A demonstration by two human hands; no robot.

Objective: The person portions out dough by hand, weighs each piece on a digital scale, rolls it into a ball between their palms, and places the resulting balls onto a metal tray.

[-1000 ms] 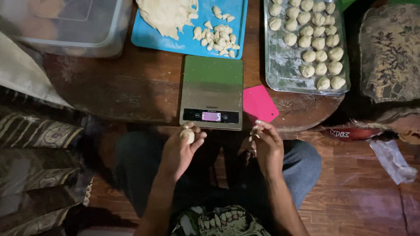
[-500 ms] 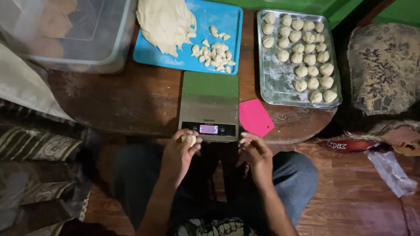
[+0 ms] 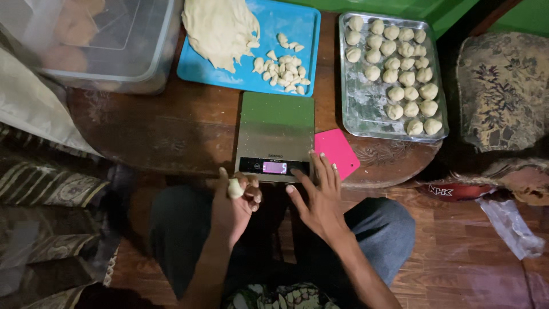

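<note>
- Since half a second ago, my right hand (image 3: 320, 197) has opened out flat, fingers spread, and slid up so the fingertips lie at the front edge of the kitchen scale (image 3: 275, 137) and just beside the pink scraper (image 3: 337, 151); earlier it hung curled below the table rim.
- My left hand (image 3: 234, 200) has stayed below the scale's front left corner, closed around a small dough ball (image 3: 235, 188) pinched at the fingertips, over my lap.
- From the head view, the scale's platform is bare and its display is lit.
- Beyond it, the blue board (image 3: 297, 28) carries the big dough mass (image 3: 220, 28) and cut dough bits (image 3: 284, 67); the metal tray (image 3: 357, 109) to the right holds rows of rolled balls (image 3: 400, 68).
- Risk, as I judge it: my right fingers near the display could press the scale and upset the reading.
- The ball is held only by fingertips clear of the table, so a loose grip could drop it onto my lap or the floor.
</note>
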